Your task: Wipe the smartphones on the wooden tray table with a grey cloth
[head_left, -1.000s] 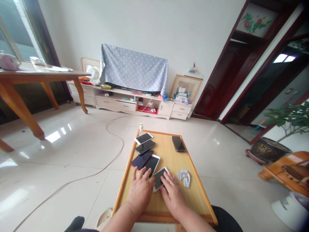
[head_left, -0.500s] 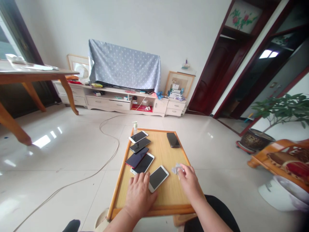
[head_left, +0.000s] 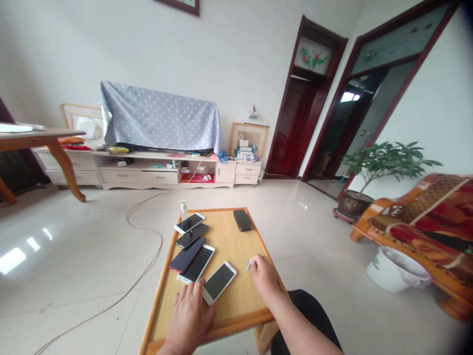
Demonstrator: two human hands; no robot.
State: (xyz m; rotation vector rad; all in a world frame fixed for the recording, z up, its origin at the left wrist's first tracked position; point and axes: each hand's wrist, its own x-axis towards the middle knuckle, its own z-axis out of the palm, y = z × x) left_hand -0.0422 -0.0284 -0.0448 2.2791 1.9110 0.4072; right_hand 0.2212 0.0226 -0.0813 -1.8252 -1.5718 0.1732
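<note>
My left hand [head_left: 189, 308] lies with its fingers flat on the small wooden table [head_left: 236, 315]. Its index finger and thumb are at the lower left corner of a white phone [head_left: 220, 282] with a dark screen. Right of that phone, my right hand [head_left: 263, 276] is closed around a crumpled whitish tissue [head_left: 251, 265], part of which sticks out past the fingers. Beyond my left hand, another white phone [head_left: 195, 264] is partly covered by a red-edged phone [head_left: 187, 255]. Further up are a black phone [head_left: 192, 236] and a white-framed phone [head_left: 189, 223].
A dark phone [head_left: 242, 220] lies near the table's far right corner. A pump bottle [head_left: 183, 209] stands by the far left corner. A cable [head_left: 148, 271] runs over the floor at left. A white bucket [head_left: 388, 273] and a wooden sofa [head_left: 417, 207] are at right.
The view has turned to the right, so the table and phones appear further left. My right hand has closed in more around the tissue. My left hand stays by the white phone.
</note>
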